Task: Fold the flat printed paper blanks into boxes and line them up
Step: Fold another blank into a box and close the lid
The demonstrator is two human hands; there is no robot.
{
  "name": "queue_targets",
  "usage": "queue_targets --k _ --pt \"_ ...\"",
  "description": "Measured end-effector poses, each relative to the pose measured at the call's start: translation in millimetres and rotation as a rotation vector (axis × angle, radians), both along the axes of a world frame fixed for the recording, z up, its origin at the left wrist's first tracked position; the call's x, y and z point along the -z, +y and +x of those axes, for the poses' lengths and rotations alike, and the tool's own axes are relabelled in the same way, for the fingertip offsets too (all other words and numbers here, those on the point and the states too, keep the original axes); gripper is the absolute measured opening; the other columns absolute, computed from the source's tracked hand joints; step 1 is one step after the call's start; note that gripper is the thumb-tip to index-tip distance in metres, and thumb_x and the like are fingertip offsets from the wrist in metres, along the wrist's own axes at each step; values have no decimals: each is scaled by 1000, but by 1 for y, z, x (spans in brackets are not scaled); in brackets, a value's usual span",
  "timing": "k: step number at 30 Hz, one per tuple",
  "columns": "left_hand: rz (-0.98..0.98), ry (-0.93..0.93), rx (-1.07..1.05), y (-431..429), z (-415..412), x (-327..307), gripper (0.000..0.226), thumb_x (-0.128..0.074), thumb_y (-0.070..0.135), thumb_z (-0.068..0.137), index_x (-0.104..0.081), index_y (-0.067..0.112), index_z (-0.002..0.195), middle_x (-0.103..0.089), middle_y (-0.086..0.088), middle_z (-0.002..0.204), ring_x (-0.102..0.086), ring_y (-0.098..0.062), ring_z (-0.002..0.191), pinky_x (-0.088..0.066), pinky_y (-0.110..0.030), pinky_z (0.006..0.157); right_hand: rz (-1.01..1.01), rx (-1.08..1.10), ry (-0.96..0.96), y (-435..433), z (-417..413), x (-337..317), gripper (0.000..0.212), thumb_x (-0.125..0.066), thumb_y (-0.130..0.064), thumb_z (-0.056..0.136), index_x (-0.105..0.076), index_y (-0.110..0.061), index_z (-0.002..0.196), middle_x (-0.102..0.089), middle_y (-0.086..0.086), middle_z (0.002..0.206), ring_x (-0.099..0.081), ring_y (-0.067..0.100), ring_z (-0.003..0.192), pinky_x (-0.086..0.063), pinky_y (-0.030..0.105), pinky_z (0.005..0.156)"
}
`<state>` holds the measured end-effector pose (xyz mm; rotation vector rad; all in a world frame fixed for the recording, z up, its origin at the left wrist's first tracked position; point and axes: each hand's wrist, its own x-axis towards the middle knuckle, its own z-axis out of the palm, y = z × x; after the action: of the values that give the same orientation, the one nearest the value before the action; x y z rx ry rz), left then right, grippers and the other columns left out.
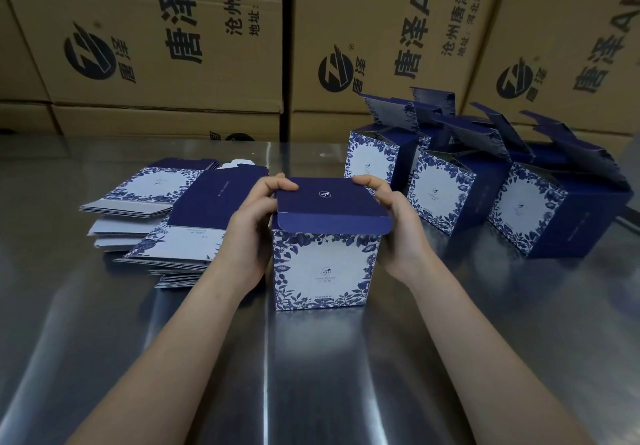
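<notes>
Steel table (104, 323), seam running down its middle. One box (320, 264) stands upright on the table, centre of view, white front with blue floral border facing the camera. Navy lid (325, 195) lies over the box top; its front tuck flap hangs outside the front wall, not tucked in.

Left hand (254, 223) against the left side of the box, thumb on the lid's left rear corner, grip closed on the box. Right hand (394, 223) against the right side, fingers curled over the lid's right rear corner, grip likewise closed on the box. Both forearms bare, reaching in from the near edge.

Left of the box: blanks (162, 216) in loose, fanned stacks lying flat on the table, printed side up, the nearest stack just beside the left hand. A second stack sits behind and further left of it.

Right of and behind the box: three folded boxes (446, 195) in a slanting row, touching or nearly so, lids standing open, floral fronts facing the same way as the held box.

Behind the box, along the table's far edge: cartons (156, 46) of brown card, stacked, with black logos and Chinese print on their sides.
</notes>
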<state>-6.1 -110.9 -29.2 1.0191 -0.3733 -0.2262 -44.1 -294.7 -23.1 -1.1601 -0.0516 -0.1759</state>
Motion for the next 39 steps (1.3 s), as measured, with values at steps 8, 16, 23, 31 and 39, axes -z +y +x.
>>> queue_targets --k 8,16,23,31,39 --pt "-2 50 12 2 -5 -3 21 -47 22 71 -60 16 86 -47 -12 117 -41 -29 99 -37 -32 69 -100 -7 41 3 0 2 20 -43 -16 98 -54 -30 107 -57 3 112 -58 15 78 -45 28 64" --pt "107 -51 8 2 -4 1 27 -51 15 68 -56 21 94 -58 -2 126 -64 -17 89 -50 -19 59 -281 77 -118 -2 0 2 26 -57 -19 83 -71 -30 102 -62 -14 115 -60 6 103 -46 27 84" --pt "252 -221 -264 2 -3 5 21 -56 18 70 -71 29 80 -52 8 135 -43 8 129 -39 -25 93 -545 255 -306 -12 -5 0 20 -60 -4 93 -76 -15 88 -66 5 115 -59 7 108 -47 18 84" --pt "436 -265 -413 5 -5 -2 19 -60 14 95 -75 26 94 -56 4 116 -60 6 92 -43 -18 81 -664 22 -238 -19 -7 1 38 -72 -40 72 -69 -30 109 -46 -13 144 -43 3 134 -45 37 104" --pt "475 -288 -220 7 -17 -5 24 -61 40 93 -69 32 114 -62 11 124 -57 -1 114 -42 -21 93 -699 93 -244 -18 -6 3 37 -78 -39 68 -72 -43 103 -44 -19 143 -42 2 134 -51 40 98"
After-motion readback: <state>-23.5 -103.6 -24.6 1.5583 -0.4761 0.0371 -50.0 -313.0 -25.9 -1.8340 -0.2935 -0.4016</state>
